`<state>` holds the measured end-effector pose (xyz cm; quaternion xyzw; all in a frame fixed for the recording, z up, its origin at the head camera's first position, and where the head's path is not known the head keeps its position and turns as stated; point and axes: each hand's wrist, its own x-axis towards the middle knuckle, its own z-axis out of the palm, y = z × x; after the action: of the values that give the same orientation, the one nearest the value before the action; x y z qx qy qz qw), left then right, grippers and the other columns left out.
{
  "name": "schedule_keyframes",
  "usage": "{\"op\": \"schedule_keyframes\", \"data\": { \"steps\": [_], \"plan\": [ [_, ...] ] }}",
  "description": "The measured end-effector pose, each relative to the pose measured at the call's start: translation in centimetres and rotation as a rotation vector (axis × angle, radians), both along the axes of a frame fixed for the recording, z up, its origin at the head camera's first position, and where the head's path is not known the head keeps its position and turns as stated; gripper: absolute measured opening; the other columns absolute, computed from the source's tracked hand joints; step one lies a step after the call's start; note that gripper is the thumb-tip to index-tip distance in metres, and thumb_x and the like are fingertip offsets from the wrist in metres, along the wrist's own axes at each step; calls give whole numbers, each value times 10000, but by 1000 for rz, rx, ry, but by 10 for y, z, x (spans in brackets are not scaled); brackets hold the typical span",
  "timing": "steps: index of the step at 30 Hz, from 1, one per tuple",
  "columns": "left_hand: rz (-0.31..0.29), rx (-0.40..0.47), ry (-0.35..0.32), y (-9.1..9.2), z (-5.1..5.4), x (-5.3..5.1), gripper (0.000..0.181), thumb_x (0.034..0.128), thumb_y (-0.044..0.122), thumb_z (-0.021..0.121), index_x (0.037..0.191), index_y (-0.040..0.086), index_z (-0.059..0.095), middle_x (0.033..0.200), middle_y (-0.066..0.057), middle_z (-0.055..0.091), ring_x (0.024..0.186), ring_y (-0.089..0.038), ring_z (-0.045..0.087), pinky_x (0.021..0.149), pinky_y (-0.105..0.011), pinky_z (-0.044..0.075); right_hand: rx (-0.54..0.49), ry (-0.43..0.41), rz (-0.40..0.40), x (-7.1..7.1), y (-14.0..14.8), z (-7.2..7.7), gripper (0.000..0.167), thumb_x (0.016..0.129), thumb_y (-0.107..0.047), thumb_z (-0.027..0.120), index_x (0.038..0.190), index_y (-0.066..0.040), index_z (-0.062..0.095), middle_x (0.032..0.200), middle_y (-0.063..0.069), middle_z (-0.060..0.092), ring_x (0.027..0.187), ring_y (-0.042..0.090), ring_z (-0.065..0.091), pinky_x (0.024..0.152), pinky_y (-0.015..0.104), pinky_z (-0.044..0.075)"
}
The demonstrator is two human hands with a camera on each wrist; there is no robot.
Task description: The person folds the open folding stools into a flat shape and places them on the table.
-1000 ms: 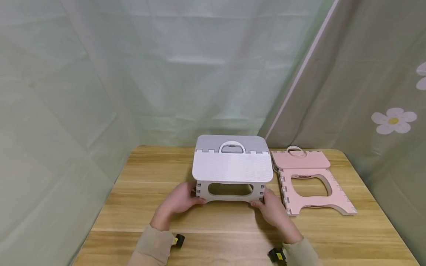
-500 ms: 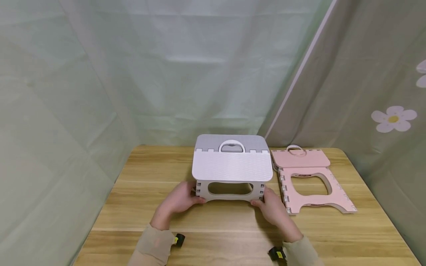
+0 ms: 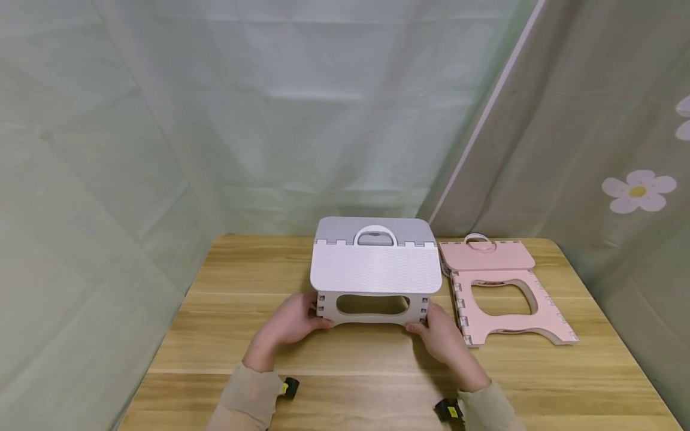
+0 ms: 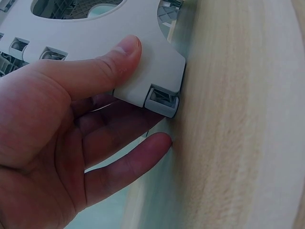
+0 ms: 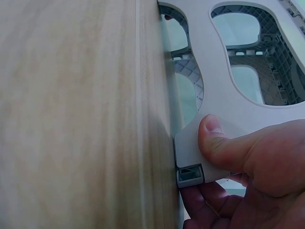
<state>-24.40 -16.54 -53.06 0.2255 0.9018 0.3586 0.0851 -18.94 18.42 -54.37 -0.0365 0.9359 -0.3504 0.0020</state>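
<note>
A white and grey folding step stool [image 3: 375, 269] stands unfolded on the wooden table, its carry handle lying across the top. My left hand [image 3: 293, 319] grips the stool's near left leg low down; in the left wrist view the thumb presses the front face while other fingers pass behind the edge. At the near right leg, my right hand [image 3: 441, 338] holds the matching corner, and its thumb [image 5: 217, 143] lies on the front face in the right wrist view. Both leg corners are at the tabletop. The fingers behind the legs are partly hidden.
Flat on the table to the right lies a folded pink step stool [image 3: 507, 323] with a white handle. The wooden table [image 3: 226, 353] backs onto a pale curtain [image 3: 323, 120]. A darker curtain with white flowers hangs at the right.
</note>
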Motion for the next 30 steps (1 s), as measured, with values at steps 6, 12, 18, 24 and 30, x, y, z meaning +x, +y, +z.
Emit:
{"op": "schedule_keyframes", "data": {
  "steps": [6, 12, 18, 24, 30],
  "plan": [
    [-4, 14, -1, 0, 0, 1, 367, 909, 268, 889, 1173, 76, 723, 1070, 2, 762, 950, -137, 705, 851, -386, 584, 2, 6, -1, -1, 0, -2, 392, 966, -187, 811, 1272, -35, 619, 1212, 197, 688, 1197, 391, 648, 1014, 593, 504],
    [-9, 15, 22, 0, 1, 1, 359, 905, 260, 894, 1164, 79, 725, 1070, 4, 761, 948, -130, 698, 862, -392, 583, -1, 22, 12, -3, 0, -3, 405, 963, -183, 811, 1286, -40, 614, 1240, 208, 685, 1215, 399, 642, 1028, 597, 498],
    [-27, 10, 35, 0, 0, -1, 363, 911, 266, 889, 1166, 71, 718, 1078, -8, 759, 950, -133, 692, 859, -397, 581, 0, 10, 5, -2, 0, -3, 395, 964, -185, 811, 1280, -38, 625, 1222, 200, 688, 1204, 395, 646, 1027, 595, 500],
    [-32, 10, 40, -1, -2, -1, 360, 909, 260, 890, 1159, 65, 719, 1074, -16, 762, 953, -139, 698, 859, -395, 581, 2, -3, -2, -2, 0, -3, 381, 964, -193, 811, 1262, -39, 630, 1205, 193, 689, 1180, 384, 654, 1009, 589, 508],
    [-30, 12, 28, 1, -1, 0, 362, 917, 246, 882, 1181, 62, 718, 1096, -24, 763, 968, -146, 698, 873, -407, 580, 6, 8, 4, 0, 1, -2, 359, 968, -195, 808, 1239, -41, 630, 1190, 187, 690, 1164, 383, 659, 996, 594, 512]
  ]
}}
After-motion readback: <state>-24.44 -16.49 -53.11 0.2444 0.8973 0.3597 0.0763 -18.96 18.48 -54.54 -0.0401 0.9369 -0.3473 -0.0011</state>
